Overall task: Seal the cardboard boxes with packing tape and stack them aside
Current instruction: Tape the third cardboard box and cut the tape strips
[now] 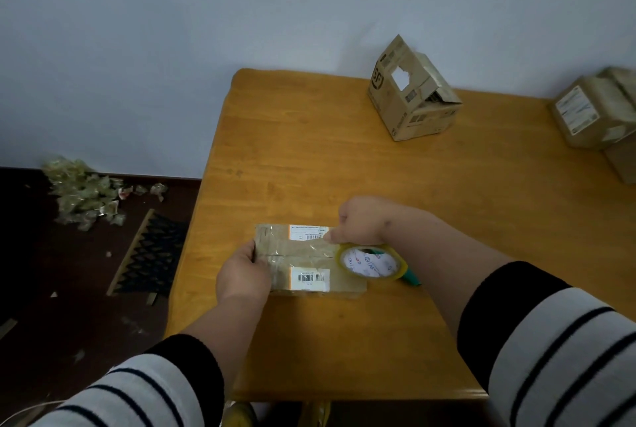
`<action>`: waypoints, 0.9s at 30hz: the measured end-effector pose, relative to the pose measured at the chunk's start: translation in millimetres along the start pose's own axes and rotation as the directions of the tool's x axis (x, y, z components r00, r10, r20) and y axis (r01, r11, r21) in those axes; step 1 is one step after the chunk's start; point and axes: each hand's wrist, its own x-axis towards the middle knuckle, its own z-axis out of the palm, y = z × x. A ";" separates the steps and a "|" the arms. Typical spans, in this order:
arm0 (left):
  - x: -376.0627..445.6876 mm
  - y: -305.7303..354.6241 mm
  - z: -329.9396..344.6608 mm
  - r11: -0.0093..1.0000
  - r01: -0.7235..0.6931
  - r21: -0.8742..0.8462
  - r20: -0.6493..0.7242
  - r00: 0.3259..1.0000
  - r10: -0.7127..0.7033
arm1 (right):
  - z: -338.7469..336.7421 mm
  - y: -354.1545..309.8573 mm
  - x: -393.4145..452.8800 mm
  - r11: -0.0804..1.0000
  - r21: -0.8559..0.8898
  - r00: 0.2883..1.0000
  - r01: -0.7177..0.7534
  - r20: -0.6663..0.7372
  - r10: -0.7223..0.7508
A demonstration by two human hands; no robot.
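While an open-flapped carton (413, 96) printed "SF" stands at the far edge of the glossy wooden table (447, 203), with labelled boxes (599, 117) stacked at right, the flat cardboard box (309, 259) with barcode stickers lies near the front. The left hand (242, 275) grips its end; the right hand (361, 222) clutches the clear tape roll (371, 261) touching it.

glossy varnished wood table (344, 165); matt cardboard box (309, 259), shiny clear tape roll (373, 261).
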 end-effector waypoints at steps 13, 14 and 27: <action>5.2 17.6 -6.0 0.924 -0.124 0.362 0.056 0.992 0.111 | 4.9 41.2 -24.4 0.796 0.602 0.993 -0.055 0.119 -0.022; 8.0 17.8 -6.7 0.929 -0.112 0.352 0.046 0.994 0.102 | 5.9 44.5 -26.0 0.746 0.661 0.984 -0.084 0.174 -0.043; 1.7 17.3 -16.3 0.587 -0.538 0.605 0.118 0.790 0.602 | 22.9 49.4 -32.7 0.598 0.800 0.939 -0.047 0.239 -0.246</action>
